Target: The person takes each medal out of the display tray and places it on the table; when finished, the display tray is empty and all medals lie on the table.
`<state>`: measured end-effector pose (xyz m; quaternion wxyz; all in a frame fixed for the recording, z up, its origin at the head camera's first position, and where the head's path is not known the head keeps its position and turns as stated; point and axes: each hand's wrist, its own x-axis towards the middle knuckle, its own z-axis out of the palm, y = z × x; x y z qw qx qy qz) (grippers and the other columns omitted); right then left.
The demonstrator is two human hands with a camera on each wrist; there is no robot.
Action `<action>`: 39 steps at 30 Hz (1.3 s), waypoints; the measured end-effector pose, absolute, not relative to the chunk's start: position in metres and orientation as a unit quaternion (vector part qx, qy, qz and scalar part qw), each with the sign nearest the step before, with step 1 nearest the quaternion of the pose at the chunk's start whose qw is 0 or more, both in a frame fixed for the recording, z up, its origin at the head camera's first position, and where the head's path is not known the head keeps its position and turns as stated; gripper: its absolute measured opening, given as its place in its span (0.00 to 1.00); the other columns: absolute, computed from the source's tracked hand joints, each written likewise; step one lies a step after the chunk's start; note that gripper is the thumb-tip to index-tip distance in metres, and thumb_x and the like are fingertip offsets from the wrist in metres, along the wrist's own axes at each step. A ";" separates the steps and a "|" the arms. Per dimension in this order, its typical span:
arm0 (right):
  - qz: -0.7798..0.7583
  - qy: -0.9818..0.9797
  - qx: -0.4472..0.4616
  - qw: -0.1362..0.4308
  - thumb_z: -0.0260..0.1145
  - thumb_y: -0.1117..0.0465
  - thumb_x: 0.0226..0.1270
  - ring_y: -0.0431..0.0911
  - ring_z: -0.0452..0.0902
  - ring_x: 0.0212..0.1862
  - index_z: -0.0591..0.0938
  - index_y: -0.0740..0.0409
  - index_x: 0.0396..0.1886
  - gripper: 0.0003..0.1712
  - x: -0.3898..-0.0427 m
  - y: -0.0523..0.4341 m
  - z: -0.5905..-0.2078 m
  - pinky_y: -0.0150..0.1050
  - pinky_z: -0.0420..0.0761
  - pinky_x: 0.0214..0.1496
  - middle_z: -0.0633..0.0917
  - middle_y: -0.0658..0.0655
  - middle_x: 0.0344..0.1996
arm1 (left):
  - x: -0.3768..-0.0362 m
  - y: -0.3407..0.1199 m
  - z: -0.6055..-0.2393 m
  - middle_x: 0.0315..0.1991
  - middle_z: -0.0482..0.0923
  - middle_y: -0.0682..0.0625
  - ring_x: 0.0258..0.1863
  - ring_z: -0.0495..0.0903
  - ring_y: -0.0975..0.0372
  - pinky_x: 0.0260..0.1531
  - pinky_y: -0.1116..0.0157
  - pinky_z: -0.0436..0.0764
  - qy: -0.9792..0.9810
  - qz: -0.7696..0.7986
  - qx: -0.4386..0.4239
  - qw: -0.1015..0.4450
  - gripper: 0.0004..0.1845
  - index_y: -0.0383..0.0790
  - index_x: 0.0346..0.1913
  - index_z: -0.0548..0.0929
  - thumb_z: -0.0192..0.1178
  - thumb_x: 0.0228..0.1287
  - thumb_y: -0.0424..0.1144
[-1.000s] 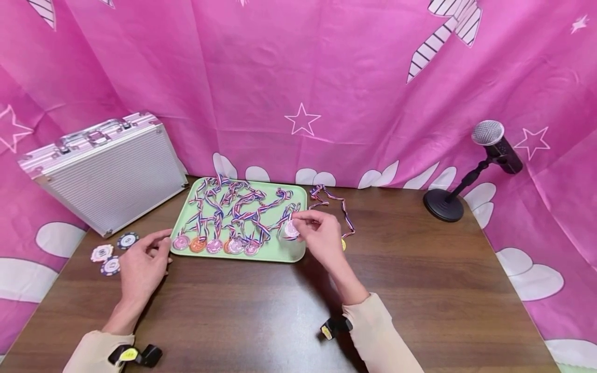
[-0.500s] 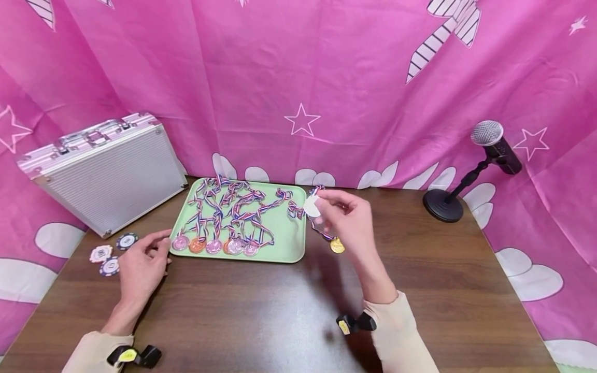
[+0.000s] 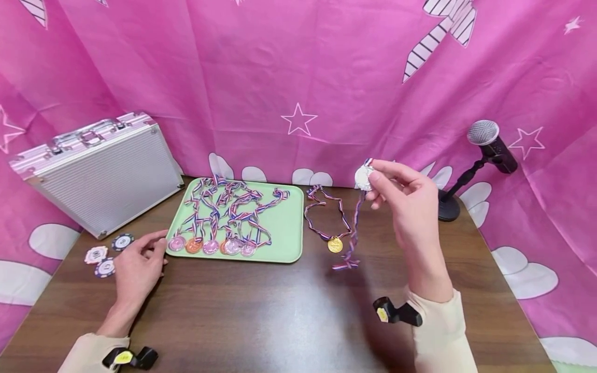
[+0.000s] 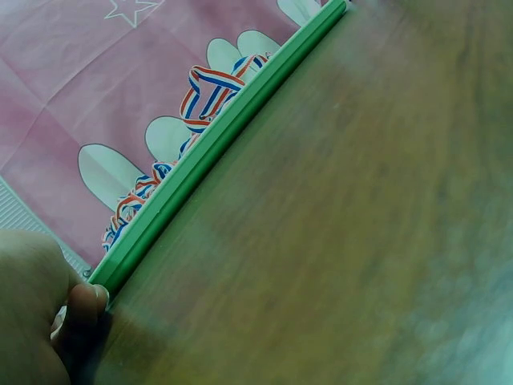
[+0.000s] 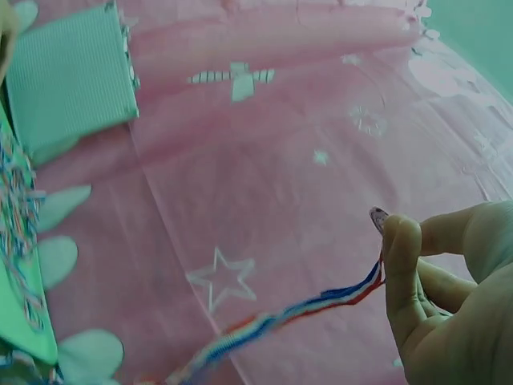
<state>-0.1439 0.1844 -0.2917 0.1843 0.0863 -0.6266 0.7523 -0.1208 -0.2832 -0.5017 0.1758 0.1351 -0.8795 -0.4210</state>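
Observation:
Raised over the table's right half, my right hand [image 3: 415,202] pinches a silver medal [image 3: 363,178] between thumb and fingers. Its red, white and blue ribbon [image 5: 313,305] dangles from it, trailing down toward the tabletop in the head view. My left hand [image 3: 140,264] grips the near left corner of a green tray [image 3: 286,228], with a fingertip at the rim in the left wrist view. Along the tray's front lie several silver and bronze medals [image 3: 211,247], their ribbons tangled behind them. Right of the tray rests a gold medal [image 3: 335,244] with its ribbon looped behind it.
A silver briefcase [image 3: 112,181] stands at the back left. Beside my left hand lie poker chips [image 3: 96,255]. A microphone [image 3: 492,145] on a black stand is at the back right. A pink curtain [image 3: 256,103] hangs behind the table [image 3: 261,316].
My right hand has lifted the silver medal off the tray and carried it right and up, past the gold medal, its ribbon now hanging free. My left hand stays at the tray corner.

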 end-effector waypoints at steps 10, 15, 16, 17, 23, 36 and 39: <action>0.744 -0.630 0.034 0.220 0.70 0.78 0.73 0.40 0.87 0.24 0.94 0.59 0.44 0.13 -0.185 0.213 -0.317 0.29 0.81 0.22 0.91 0.51 0.30 | -0.122 -0.284 -0.502 0.25 0.88 0.46 0.11 0.78 0.70 0.11 0.71 0.74 -0.882 -0.417 0.137 0.174 0.18 0.38 0.63 0.91 0.60 0.83 0.41; 0.751 -0.624 0.003 0.216 0.70 0.77 0.74 0.39 0.87 0.25 0.93 0.55 0.43 0.14 -0.191 0.220 -0.354 0.29 0.83 0.25 0.88 0.49 0.29 | -0.123 -0.283 -0.501 0.23 0.87 0.47 0.11 0.77 0.70 0.11 0.71 0.73 -0.883 -0.413 0.132 0.182 0.17 0.38 0.63 0.91 0.60 0.83 0.41; 0.748 -0.632 -0.015 0.200 0.70 0.77 0.74 0.38 0.87 0.25 0.93 0.54 0.43 0.15 -0.191 0.221 -0.363 0.29 0.83 0.26 0.88 0.48 0.28 | -0.123 -0.283 -0.501 0.23 0.87 0.47 0.11 0.77 0.71 0.11 0.71 0.73 -0.882 -0.413 0.132 0.182 0.17 0.38 0.63 0.91 0.60 0.83 0.41; 0.748 -0.638 -0.032 0.180 0.69 0.77 0.74 0.38 0.87 0.25 0.92 0.54 0.43 0.14 -0.191 0.222 -0.373 0.29 0.83 0.26 0.88 0.48 0.28 | -0.123 -0.284 -0.502 0.23 0.87 0.47 0.11 0.77 0.71 0.11 0.71 0.73 -0.883 -0.412 0.133 0.181 0.17 0.38 0.63 0.91 0.60 0.83 0.41; 0.708 -0.695 -0.097 0.080 0.68 0.75 0.76 0.37 0.86 0.26 0.87 0.73 0.55 0.12 -0.184 0.228 -0.425 0.29 0.82 0.27 0.89 0.46 0.28 | -0.122 -0.285 -0.504 0.25 0.88 0.46 0.11 0.77 0.71 0.11 0.71 0.73 -0.885 -0.410 0.133 0.178 0.18 0.38 0.63 0.91 0.60 0.83 0.41; 0.627 -0.773 -0.092 0.017 0.75 0.70 0.74 0.38 0.84 0.24 0.88 0.76 0.53 0.14 -0.162 0.234 -0.467 0.29 0.82 0.26 0.90 0.53 0.27 | -0.120 -0.284 -0.502 0.23 0.87 0.48 0.11 0.77 0.70 0.11 0.71 0.72 -0.885 -0.411 0.136 0.172 0.18 0.38 0.64 0.91 0.60 0.83 0.42; 0.610 -0.788 -0.089 0.011 0.76 0.70 0.72 0.38 0.84 0.24 0.88 0.76 0.51 0.13 -0.158 0.235 -0.472 0.30 0.82 0.25 0.92 0.57 0.29 | -0.121 -0.284 -0.502 0.23 0.87 0.48 0.11 0.77 0.70 0.11 0.71 0.72 -0.885 -0.410 0.137 0.172 0.18 0.38 0.64 0.91 0.60 0.83 0.42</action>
